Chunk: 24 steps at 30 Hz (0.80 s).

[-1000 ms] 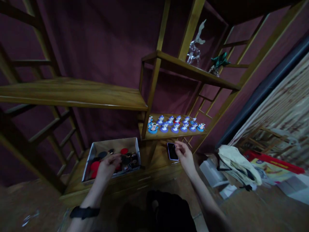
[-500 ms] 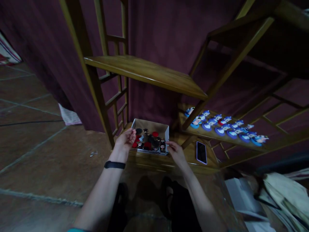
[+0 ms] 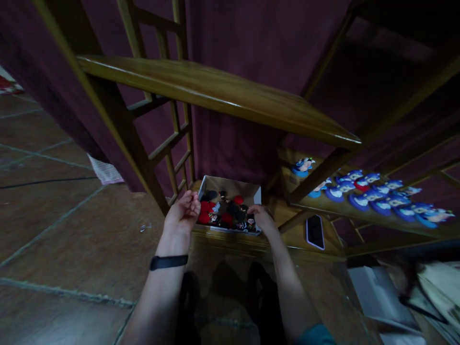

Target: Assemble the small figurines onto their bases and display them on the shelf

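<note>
An open box [image 3: 233, 184] of small red and black items [image 3: 226, 220] sits on the low wooden shelf [image 3: 280, 207], the left hand [image 3: 182, 212] by its left wall with fingers loosely curled, the right hand [image 3: 264, 218] over its right end with fingers narrowed, though whether either grip holds anything I cannot tell.

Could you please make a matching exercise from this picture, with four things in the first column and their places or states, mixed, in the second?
Things
1. box
2. phone
3. wristband
4. figurines

Places or states
A. worn on the wrist just behind the left hand
B. set out on the raised shelf
C. lying flat, its screen dark
D. holding red and dark pieces

Right pairs: 1-D, 2-C, 3-A, 4-B
</note>
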Tool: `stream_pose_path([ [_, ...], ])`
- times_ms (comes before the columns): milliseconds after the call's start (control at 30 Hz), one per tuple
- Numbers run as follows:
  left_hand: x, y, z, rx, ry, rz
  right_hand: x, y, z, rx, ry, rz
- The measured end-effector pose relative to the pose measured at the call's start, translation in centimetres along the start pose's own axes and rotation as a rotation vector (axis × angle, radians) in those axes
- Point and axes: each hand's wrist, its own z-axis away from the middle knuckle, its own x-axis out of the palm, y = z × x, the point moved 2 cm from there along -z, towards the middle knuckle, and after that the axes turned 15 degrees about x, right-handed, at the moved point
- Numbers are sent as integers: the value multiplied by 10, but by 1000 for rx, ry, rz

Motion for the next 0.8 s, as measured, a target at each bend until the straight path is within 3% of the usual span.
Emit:
stream_pose_path([
  [167,2,-2,-1,-7,7,-13,6,-1,4,-84,-98,306],
  [433,2,2,-1,-13,11,36,0,-5,15,-130,103,726],
  [633,0,1,-3,-13,-9,35,9,-13,25,-96,128,804],
  [800,0,-1,-5,-33,-5,24,16,-17,27,-177,114,789],
])
